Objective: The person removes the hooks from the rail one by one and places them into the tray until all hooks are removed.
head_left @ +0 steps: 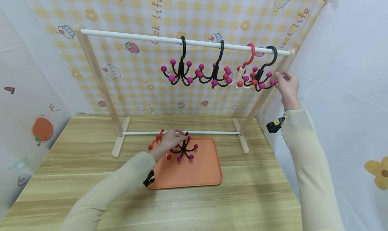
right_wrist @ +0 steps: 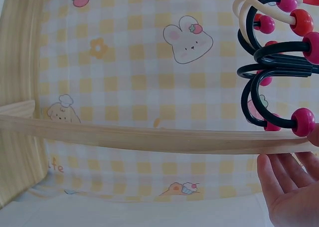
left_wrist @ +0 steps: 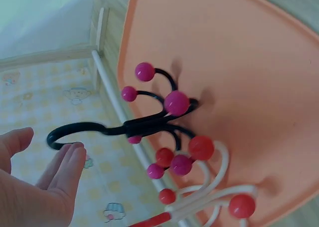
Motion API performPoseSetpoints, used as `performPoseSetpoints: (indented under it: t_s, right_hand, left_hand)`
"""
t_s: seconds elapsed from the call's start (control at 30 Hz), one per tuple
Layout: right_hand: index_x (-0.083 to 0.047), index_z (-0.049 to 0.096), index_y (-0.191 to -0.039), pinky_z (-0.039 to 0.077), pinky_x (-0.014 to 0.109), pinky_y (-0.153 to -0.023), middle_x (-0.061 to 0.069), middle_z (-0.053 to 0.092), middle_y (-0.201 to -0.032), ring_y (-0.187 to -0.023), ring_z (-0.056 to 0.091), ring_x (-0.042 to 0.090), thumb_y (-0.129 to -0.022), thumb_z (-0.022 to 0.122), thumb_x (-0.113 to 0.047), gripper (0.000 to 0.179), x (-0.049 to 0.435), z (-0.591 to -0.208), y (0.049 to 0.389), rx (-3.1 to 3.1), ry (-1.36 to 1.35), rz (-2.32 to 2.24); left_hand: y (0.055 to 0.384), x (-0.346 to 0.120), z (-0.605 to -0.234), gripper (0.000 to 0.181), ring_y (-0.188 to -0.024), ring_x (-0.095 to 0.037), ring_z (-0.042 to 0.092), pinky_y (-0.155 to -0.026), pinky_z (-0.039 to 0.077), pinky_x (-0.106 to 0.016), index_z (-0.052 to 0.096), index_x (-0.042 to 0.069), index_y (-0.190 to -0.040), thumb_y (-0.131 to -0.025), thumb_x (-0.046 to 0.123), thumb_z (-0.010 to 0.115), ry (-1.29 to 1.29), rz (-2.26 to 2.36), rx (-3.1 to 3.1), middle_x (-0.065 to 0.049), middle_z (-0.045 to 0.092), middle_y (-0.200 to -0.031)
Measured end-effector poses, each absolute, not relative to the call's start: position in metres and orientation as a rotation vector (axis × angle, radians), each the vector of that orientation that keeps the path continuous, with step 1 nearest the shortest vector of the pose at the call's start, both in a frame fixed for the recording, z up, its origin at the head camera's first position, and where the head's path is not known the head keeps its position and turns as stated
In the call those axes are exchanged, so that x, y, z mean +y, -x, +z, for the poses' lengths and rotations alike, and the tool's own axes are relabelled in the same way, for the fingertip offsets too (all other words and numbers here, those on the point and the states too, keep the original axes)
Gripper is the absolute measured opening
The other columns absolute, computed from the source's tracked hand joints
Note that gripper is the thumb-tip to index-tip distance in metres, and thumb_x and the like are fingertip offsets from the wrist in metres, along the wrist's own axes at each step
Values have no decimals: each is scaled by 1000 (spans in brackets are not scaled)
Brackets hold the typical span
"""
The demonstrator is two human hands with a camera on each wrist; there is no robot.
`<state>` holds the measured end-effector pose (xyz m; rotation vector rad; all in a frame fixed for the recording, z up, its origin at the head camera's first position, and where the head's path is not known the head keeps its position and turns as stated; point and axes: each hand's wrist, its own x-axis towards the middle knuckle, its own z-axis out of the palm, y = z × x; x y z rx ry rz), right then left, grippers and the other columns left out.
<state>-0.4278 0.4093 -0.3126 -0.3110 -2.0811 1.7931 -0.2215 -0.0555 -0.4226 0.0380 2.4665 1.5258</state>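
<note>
My left hand (head_left: 172,140) reaches over the orange tray (head_left: 194,175), thumb and fingers apart. In the left wrist view its fingertips are right at the hook end of a black octopus-shaped hanger (left_wrist: 149,124) with pink balls. Beside that stands a white hanger (left_wrist: 194,204) with a red hook and red balls. My right hand (head_left: 289,86) is raised at the rack's right post (right_wrist: 199,141), its fingers fairly straight. Its thumb lies close to a pink ball (right_wrist: 303,122) of the rightmost black hanger (head_left: 259,76), which hangs from the white rail (head_left: 130,36).
Two more black hangers with pink balls hang along the rail, one at the middle (head_left: 181,69) and one right of it (head_left: 215,71). A red-hooked hanger (head_left: 251,54) overlaps the rightmost one. The wooden rack's left post (head_left: 97,71) and lower white bar (head_left: 139,133) stand behind the tray.
</note>
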Motion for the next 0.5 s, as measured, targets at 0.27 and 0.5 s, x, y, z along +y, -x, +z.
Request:
performPoseSetpoints:
  t_s: [0.27, 0.5]
  right_hand:
    - [-14, 59, -94, 48, 22, -74, 1, 58, -106, -79, 56, 10, -80, 62, -37, 28, 376, -288, 387, -2145, 317, 1720]
    - [-17, 61, -103, 49, 22, -69, -3, 58, -108, -77, 57, 11, -81, 64, -26, 23, 394, -300, 410, -2084, 332, 1806]
  left_hand:
    - [222, -66, -393, 39, -97, -26, 54, -80, 45, -39, 50, 3, -117, -86, 24, 58, -208, 1580, 2497, -14, 58, -109]
    - [226, -68, -351, 31, -96, -25, 55, -80, 46, -36, 53, 0, -111, -87, 19, 57, -384, 1706, 2471, -15, 59, -105]
